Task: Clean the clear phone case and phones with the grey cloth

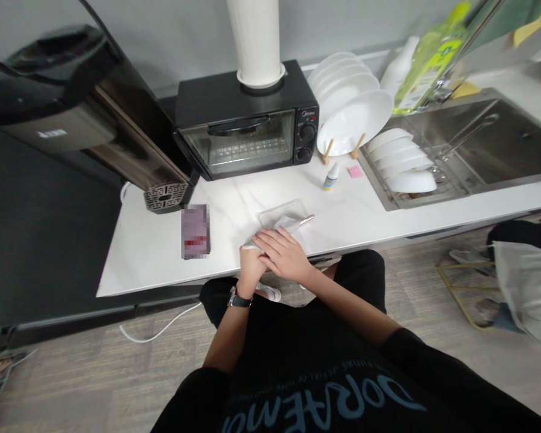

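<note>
My left hand (251, 264), with a dark-strapped watch (240, 299) on its wrist, is at the counter's front edge. Its fingers are hidden. My right hand (285, 254) lies across it, palm down, fingers stretched out. White, tissue-like material (249, 245) shows at the left hand, by the right fingertips. Just beyond the hands, another crumpled white piece (287, 224) lies at a shallow clear tray (279, 211). A slim silvery pen-like thing (306, 220) sticks out to the right of it.
A phone-sized blurred object (195, 231) lies left on the white counter (148, 258). Behind stand a drinks machine (130, 126) and a toaster oven (247, 144). Right are a small bottle (330, 178), pink sticky notes (354, 172), racked plates (356, 123) and a sink (500, 150) with bowls.
</note>
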